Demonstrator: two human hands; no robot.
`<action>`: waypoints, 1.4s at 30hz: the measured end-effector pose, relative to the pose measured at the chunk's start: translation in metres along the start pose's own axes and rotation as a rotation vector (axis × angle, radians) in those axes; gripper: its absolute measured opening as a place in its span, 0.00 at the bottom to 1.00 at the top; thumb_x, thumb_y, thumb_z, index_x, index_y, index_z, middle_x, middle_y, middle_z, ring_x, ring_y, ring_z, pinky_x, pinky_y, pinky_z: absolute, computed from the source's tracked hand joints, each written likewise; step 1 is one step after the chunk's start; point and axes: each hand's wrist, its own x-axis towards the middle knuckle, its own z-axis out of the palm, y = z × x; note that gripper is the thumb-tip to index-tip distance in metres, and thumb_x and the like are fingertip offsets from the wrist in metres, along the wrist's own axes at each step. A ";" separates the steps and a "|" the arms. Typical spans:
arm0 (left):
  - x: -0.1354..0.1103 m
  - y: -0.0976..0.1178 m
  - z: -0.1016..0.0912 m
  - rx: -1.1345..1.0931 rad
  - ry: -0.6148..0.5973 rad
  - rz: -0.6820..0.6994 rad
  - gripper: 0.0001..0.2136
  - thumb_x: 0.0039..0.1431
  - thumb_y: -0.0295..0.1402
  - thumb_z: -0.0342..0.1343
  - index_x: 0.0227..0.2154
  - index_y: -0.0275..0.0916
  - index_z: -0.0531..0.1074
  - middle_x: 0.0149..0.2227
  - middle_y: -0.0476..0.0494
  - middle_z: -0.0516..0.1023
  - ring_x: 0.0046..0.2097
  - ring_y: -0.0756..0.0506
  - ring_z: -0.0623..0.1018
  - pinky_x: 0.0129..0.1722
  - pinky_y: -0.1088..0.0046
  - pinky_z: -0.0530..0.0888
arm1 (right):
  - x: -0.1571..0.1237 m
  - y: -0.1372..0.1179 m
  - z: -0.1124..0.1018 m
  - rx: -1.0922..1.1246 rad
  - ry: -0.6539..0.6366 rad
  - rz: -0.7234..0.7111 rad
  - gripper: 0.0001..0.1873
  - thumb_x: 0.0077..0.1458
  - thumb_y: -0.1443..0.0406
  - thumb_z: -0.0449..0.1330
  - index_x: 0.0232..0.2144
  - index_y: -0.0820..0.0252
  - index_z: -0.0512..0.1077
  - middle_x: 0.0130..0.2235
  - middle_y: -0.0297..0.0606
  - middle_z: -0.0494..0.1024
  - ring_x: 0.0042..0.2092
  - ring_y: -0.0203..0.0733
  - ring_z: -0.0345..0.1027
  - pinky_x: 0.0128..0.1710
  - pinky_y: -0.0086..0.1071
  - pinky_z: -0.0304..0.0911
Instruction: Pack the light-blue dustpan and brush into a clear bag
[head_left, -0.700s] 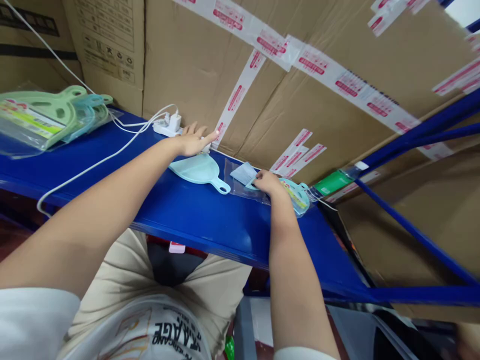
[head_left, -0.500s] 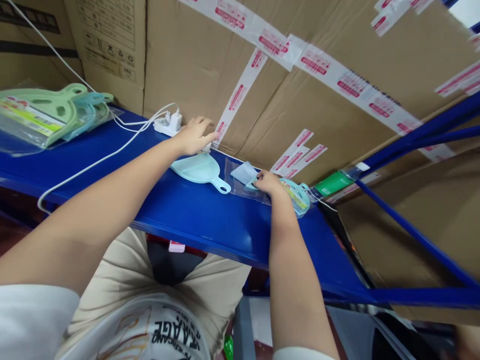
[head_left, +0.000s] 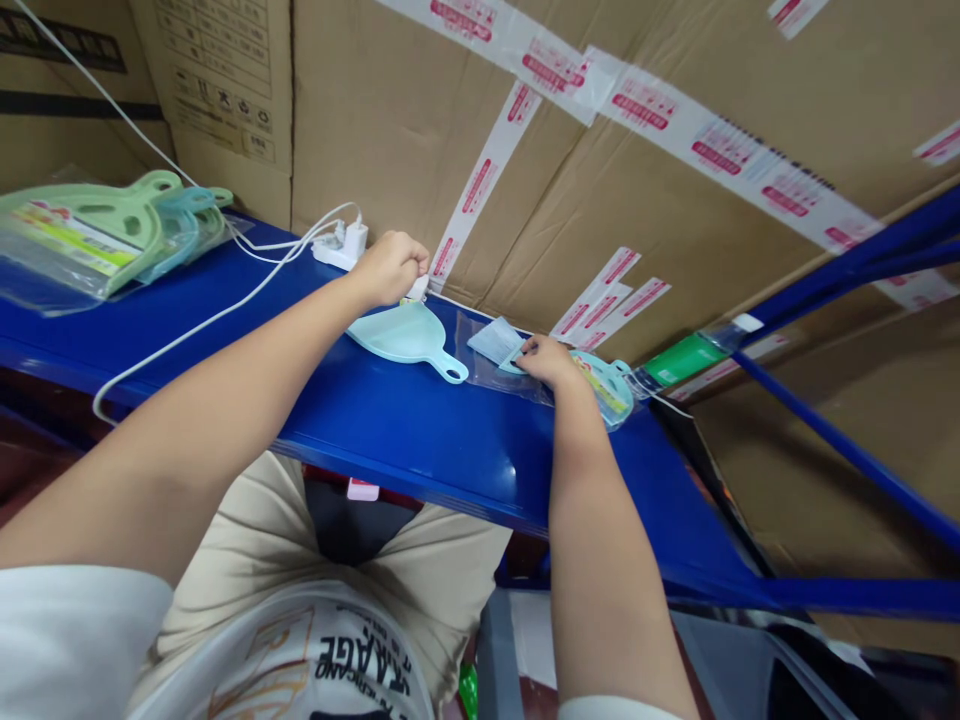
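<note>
A pale blue plastic scoop (head_left: 409, 337) lies loose on the blue shelf (head_left: 390, 430), handle pointing right. My left hand (head_left: 388, 266) is curled into a fist just behind it, closed on a small white object at the base of the cardboard boxes. My right hand (head_left: 546, 361) presses down on a clear plastic bag (head_left: 495, 350) that holds another pale blue scoop (head_left: 609, 385) with a printed label. A small white card sits inside the bag near my fingertips.
Taped cardboard boxes (head_left: 600, 150) form a wall behind the shelf. A white charger and cable (head_left: 341, 245) lie left of my left hand. Bagged green and blue scoops (head_left: 97, 235) are stacked at far left. Blue frame bars (head_left: 847, 450) run at right.
My left hand went from flat with fingers spread to a closed fist at the same spot. My right hand stayed on the bag.
</note>
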 end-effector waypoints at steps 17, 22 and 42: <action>-0.001 -0.006 0.013 0.106 -0.107 0.084 0.14 0.57 0.31 0.46 0.25 0.41 0.77 0.28 0.44 0.80 0.38 0.41 0.79 0.41 0.66 0.71 | 0.000 0.002 -0.002 0.050 -0.009 0.008 0.07 0.46 0.71 0.62 0.29 0.56 0.70 0.34 0.35 0.80 0.37 0.41 0.74 0.36 0.29 0.63; -0.001 -0.007 0.017 0.139 -0.153 0.060 0.17 0.62 0.40 0.47 0.25 0.41 0.77 0.25 0.45 0.78 0.36 0.42 0.79 0.39 0.68 0.70 | 0.001 0.003 0.000 -0.033 0.019 0.011 0.07 0.45 0.69 0.64 0.29 0.55 0.70 0.34 0.38 0.80 0.38 0.45 0.75 0.36 0.31 0.64; 0.004 -0.017 0.020 0.264 -0.120 0.031 0.16 0.63 0.41 0.47 0.29 0.40 0.77 0.29 0.42 0.80 0.39 0.41 0.80 0.41 0.66 0.71 | 0.003 -0.002 -0.006 0.173 0.293 -0.038 0.08 0.47 0.70 0.61 0.32 0.55 0.69 0.37 0.45 0.79 0.44 0.55 0.72 0.45 0.43 0.65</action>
